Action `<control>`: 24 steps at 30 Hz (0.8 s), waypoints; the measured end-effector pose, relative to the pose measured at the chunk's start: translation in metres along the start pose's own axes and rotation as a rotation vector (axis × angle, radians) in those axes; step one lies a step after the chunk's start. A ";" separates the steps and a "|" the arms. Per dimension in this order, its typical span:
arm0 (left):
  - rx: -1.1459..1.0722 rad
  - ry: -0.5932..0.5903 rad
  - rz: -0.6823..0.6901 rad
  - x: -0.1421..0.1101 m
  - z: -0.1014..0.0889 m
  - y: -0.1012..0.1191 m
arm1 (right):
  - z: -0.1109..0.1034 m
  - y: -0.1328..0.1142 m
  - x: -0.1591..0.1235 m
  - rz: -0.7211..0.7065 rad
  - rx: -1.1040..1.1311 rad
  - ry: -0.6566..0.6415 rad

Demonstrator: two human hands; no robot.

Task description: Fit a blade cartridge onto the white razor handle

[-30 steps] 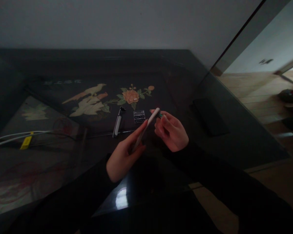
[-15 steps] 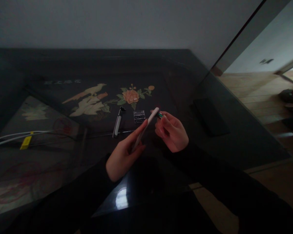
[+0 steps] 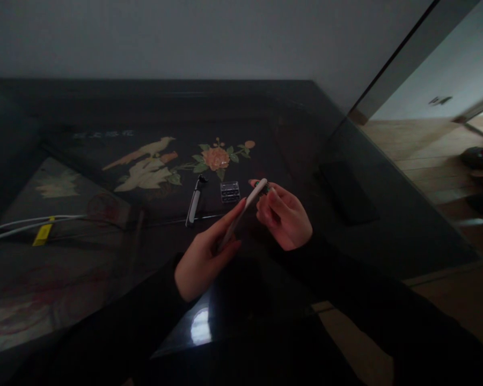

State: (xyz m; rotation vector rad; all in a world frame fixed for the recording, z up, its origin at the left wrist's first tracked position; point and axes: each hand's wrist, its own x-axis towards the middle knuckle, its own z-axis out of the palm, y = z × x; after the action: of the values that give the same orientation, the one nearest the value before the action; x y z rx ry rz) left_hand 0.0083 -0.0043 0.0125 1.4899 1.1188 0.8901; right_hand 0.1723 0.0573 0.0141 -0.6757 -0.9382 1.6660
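Note:
My left hand point(image 3: 203, 260) is closed around a slim white handle point(image 3: 247, 203) with a rounded tip, which slants up to the right. My right hand point(image 3: 285, 220) pinches a small dark piece with green on it point(image 3: 266, 187), pressed against the far end of that handle. Fingers cover most of this piece, so I cannot tell its kind. On the dark glass tabletop point(image 3: 301, 145), left of the handle, lies a white and black razor-like tool point(image 3: 194, 203) with a black head. Beside it sits a small clear plastic case point(image 3: 229, 192) with dark parts inside.
A flat black object point(image 3: 346, 193) lies on the right part of the table. White cables point(image 3: 36, 222) with a yellow tag point(image 3: 44, 235) run in from the left. Bird and flower pictures show in the tabletop. A grey wall point(image 3: 165, 40) stands behind, and wooden floor point(image 3: 406, 145) to the right.
The small green and dark piece has shifted slightly, and its green part now shows closer to the handle's tip. My left hand and the things on the table stay nearly still.

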 end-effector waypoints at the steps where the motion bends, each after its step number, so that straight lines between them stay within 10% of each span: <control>1: 0.004 0.002 -0.011 0.000 0.000 -0.001 | 0.000 0.000 0.000 -0.002 -0.003 -0.004; 24: 0.030 0.030 0.012 0.002 0.000 -0.005 | 0.001 -0.002 -0.001 0.039 -0.018 0.018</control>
State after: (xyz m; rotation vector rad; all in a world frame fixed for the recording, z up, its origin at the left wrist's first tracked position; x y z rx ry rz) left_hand 0.0079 -0.0025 0.0071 1.5135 1.1505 0.9099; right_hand 0.1728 0.0564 0.0158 -0.7243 -0.9337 1.6843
